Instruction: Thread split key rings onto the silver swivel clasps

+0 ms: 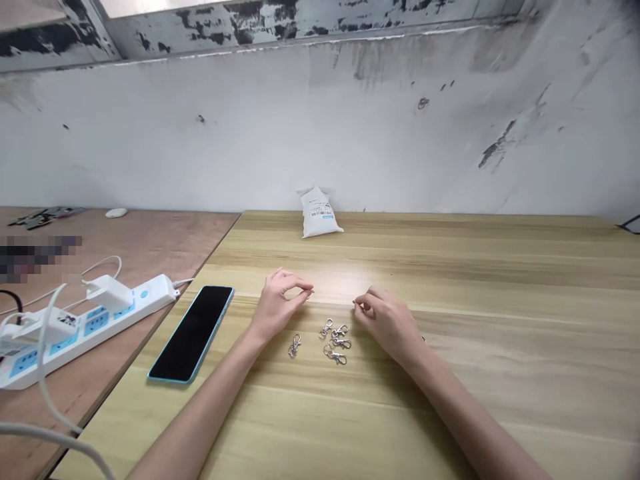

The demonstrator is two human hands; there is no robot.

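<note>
Both my forearms rest on a light wooden table [450, 280]. My left hand [277, 308] is pinched, thumb against fingertips, on something too small to make out. My right hand [387, 320] is curled, its fingertips pinched on a small item I cannot name. Between and just in front of the hands lie several small silver metal clasps [336, 341], with one more clasp [295, 346] apart to the left, close to my left wrist.
A black phone in a light blue case [193, 333] lies left of my left arm. A white power strip [80, 320] with plugged chargers and cables sits on the adjoining brown table. A small white bag [319, 213] stands at the wall.
</note>
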